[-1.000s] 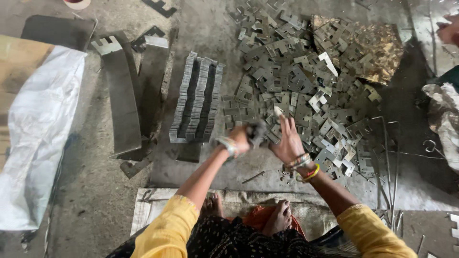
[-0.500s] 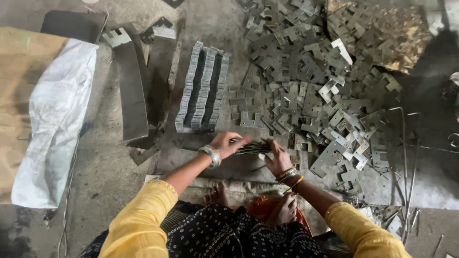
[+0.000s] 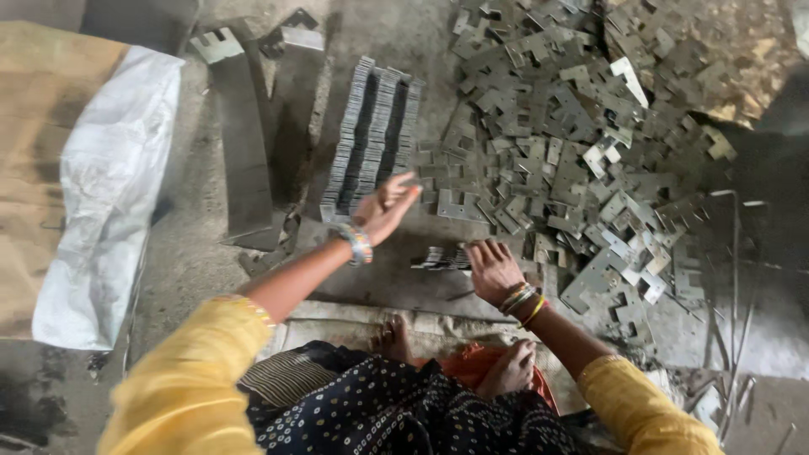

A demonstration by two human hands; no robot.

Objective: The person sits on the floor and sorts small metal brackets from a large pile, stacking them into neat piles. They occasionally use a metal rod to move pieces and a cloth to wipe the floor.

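Observation:
My left hand (image 3: 386, 206) is raised with its fingers spread and nothing in it, just in front of a neat row of stacked flat metal stampings (image 3: 371, 139). My right hand (image 3: 492, 268) rests palm down on a small bundle of grey stampings (image 3: 442, 258) lying on the floor. A large loose heap of the same notched metal pieces (image 3: 581, 143) spreads out to the right of both hands. I sit on the floor in yellow sleeves, bangles on both wrists, with bare feet (image 3: 392, 337) in front of me.
Two long dark metal channels (image 3: 244, 143) lie to the left of the stacked row. A white sack (image 3: 105, 194) over brown cardboard (image 3: 34, 126) lies at far left. Thin metal rods (image 3: 733, 253) lie at right. A worn mat (image 3: 337, 316) is under my feet.
Both hands held a small bundle of stampings together near the heap. The bundle now lies on the floor under my right hand, and my left hand has let go and lifted toward the stacked row.

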